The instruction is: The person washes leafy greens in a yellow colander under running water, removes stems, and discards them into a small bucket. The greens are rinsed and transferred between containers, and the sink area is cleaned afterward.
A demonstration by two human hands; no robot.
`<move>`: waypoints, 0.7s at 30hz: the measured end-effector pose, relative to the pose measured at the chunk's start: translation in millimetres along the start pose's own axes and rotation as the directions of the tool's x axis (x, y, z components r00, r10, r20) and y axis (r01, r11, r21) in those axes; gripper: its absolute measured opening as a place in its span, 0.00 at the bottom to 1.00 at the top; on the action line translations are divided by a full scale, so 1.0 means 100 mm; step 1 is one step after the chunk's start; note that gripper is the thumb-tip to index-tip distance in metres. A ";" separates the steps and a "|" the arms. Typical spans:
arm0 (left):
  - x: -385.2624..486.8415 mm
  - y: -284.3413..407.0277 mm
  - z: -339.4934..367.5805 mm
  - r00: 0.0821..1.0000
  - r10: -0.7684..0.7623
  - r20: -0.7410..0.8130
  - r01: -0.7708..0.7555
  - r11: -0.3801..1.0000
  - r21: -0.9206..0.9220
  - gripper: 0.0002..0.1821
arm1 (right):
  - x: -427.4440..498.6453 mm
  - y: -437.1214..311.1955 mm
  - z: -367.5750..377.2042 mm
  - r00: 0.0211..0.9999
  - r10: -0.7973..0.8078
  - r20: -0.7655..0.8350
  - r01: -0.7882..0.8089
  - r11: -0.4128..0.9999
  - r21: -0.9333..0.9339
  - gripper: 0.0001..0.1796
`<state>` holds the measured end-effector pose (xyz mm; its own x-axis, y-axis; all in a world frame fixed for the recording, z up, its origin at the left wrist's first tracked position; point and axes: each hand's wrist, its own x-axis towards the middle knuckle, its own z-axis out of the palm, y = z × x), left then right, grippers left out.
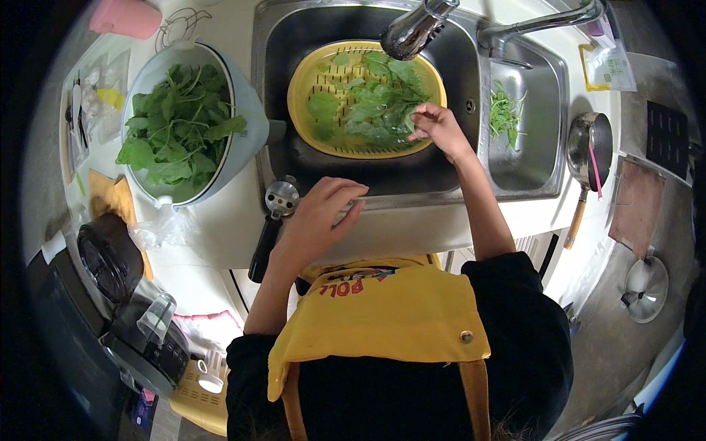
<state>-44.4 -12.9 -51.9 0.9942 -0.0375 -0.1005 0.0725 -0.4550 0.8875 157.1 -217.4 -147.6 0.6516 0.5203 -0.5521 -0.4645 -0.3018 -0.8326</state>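
A yellow oval colander [298, 110] stands in the large basin of a steel sink, with leafy greens [380, 105] in water inside it. My right hand [436, 129] is at the colander's right rim, its fingers pinched around a small piece of pale green leaf or stem. Over the front edge of the sink hovers my left hand [325, 215], fingers apart and holding nothing. A metal faucet head [405, 36] hangs above the colander's back rim. On the left, a light blue bin [242, 132] is heaped with leafy greens [176, 127].
Green sprigs [504, 116] lie in the small right basin [524, 171]. A saucepan [589, 143] with a wooden handle stands right of the sink. A black-handled metal tool [276, 215] lies beside my left hand. A pink container [126, 17] is at the back left.
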 end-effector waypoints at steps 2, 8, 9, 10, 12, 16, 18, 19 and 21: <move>0.01 0.00 0.05 0.998 -0.047 -0.044 0.048 0.999 0.014 0.19 | -0.09 -0.04 0.13 0.991 -0.033 0.128 0.034 0.999 -0.006 0.03; 0.32 -0.10 0.10 0.976 0.180 -0.121 -0.125 0.923 0.365 0.25 | -0.41 -0.33 0.65 0.872 -0.085 0.482 0.112 0.993 -0.027 0.08; 0.33 -0.09 0.07 0.975 0.189 -0.114 -0.134 0.916 0.378 0.25 | -0.44 -0.43 0.66 0.859 -0.056 0.509 0.118 0.989 -0.089 0.08; 0.31 -0.09 0.04 0.976 0.182 -0.124 -0.117 0.906 0.406 0.23 | -0.46 -0.45 0.66 0.849 -0.065 0.524 0.075 0.997 0.001 0.09; 0.27 -0.08 -0.02 0.973 0.194 -0.123 -0.117 0.880 0.460 0.20 | -0.45 -0.47 0.60 0.836 -0.078 0.544 0.058 0.997 0.053 0.09; 0.14 0.23 -0.37 0.946 0.231 -0.225 -0.060 0.811 0.582 0.19 | 0.11 -0.28 0.31 0.964 -0.134 0.232 0.184 0.960 -0.212 0.09; 0.08 0.40 -0.71 0.928 0.248 -0.278 0.000 0.746 0.666 0.19 | 0.73 0.13 0.00 0.986 -0.137 -0.095 0.090 0.917 -0.389 0.12; 0.04 0.42 -0.92 0.915 0.251 -0.317 0.048 0.712 0.701 0.19 | 0.89 0.10 -0.04 0.981 -0.108 -0.161 0.009 0.855 -0.518 0.13; -0.01 0.51 -1.28 0.759 0.381 -0.528 0.229 0.603 0.764 0.16 | 1.08 0.05 0.03 0.963 -0.083 -0.258 -0.139 0.665 -0.734 0.14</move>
<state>-31.8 77.3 51.3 0.8238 0.2680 0.4996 0.2113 -0.9628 0.1681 223.6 -160.6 -211.4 0.8204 0.3200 -0.4738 0.0409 -0.8594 -0.5096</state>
